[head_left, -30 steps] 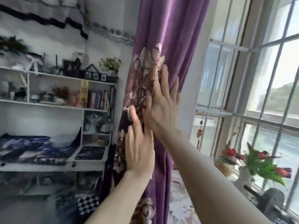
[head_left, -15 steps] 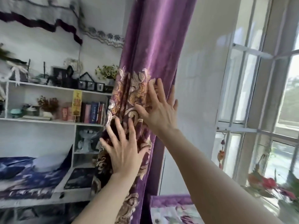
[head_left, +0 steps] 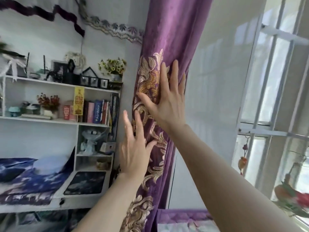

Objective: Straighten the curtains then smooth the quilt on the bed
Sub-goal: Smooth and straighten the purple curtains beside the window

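Note:
A purple curtain with gold embroidered flowers hangs gathered in a narrow column in the middle of the head view. My right hand lies flat on its embroidered part, fingers spread and pointing up. My left hand is lower, fingers apart, at the curtain's left edge with the thumb touching the fabric. Neither hand grips the cloth. A strip of the purple-bordered quilt shows at the bottom, partly hidden by my right forearm.
White shelves with books, flowers and ornaments stand on the left, a desk with dark blue cloth below. A barred window is on the right, red flowers by its sill. White wall shows between curtain and window.
The curtain has been pushed left into a tighter bundle, baring the white wall beside the window. My view has swung left and both hands have stayed flat on the fabric, left hand sliding to its edge.

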